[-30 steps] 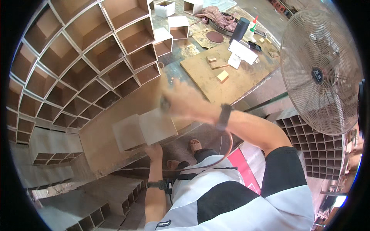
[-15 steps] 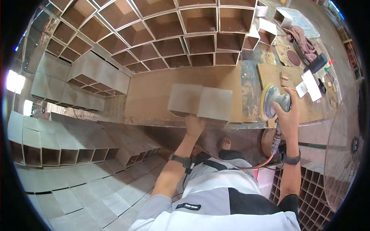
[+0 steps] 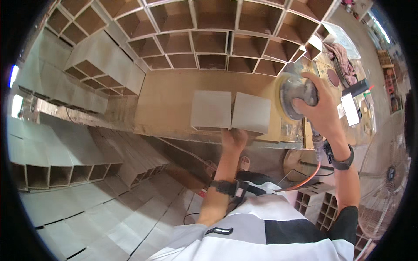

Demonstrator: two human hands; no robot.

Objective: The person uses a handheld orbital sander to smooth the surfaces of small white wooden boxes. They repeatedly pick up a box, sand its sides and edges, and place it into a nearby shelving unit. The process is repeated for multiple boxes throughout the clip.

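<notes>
Right hand point(image 3: 321, 106) is wrapped round the body of the disc sander point(image 3: 300, 93), right of centre; yellow pad tipped on edge, facing left, just right of the boxes. Left hand point(image 3: 235, 138) is at the near edges of left box point(image 3: 211, 108) and right box point(image 3: 251, 113), mid-frame on the brown board point(image 3: 167, 87). Fingertips hidden, so can't tell if it pinches one or both.

To do it well, I'd say: square up the boxes first, since a narrow wedge gap opens toward their far side. Lay the pad flat, not edge-first, light even pressure, left fingers below the face. Keep hose point(image 3: 300, 183) slack.

Pose: left forearm rises from bottom centre, right from lower right, bent up toward the sander.
</notes>
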